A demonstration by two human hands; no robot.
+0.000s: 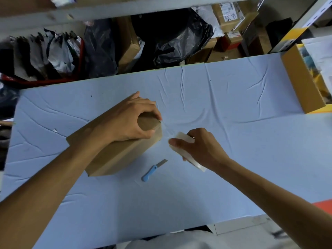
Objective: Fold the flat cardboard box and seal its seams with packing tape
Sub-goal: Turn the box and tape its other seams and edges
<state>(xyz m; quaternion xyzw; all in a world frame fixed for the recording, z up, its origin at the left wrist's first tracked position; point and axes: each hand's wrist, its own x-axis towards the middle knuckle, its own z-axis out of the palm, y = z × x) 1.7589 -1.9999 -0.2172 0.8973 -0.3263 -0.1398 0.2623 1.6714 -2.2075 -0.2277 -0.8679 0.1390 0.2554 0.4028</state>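
Cloth [233, 105], pale blue and creased, is spread flat under the cardboard box [116, 155], which stands folded into shape with its long side running at a slant toward the person.

The left hand [129, 121] lies on top of the box at its far right end. The fingers are curled over the corner and the thumb is pressed against the side face, so the hand grips that end.

Just to the right of the box, apart from it, the right hand [199, 146] holds a roll of tape [188, 155]. Its fingers are wrapped round the roll and the forefinger is stretched along the roll's edge toward the box. A faint clear strip of tape [165, 129] seems to run from the gripped corner of the box to the roll; it is too thin and glassy to be sure where it ends.

A small knife [152, 171] with a blue handle lies on the cloth just beside the box's near right side, its blade out and pointing toward the right hand. Neither hand touches it.

Well to the right of the box, at the edge of the cloth, stands an open carton [301, 83] with yellow things inside. Beyond the box, past the far edge of the cloth, black bags [179, 36] and brown parcels [228, 15] are piled under a shelf.
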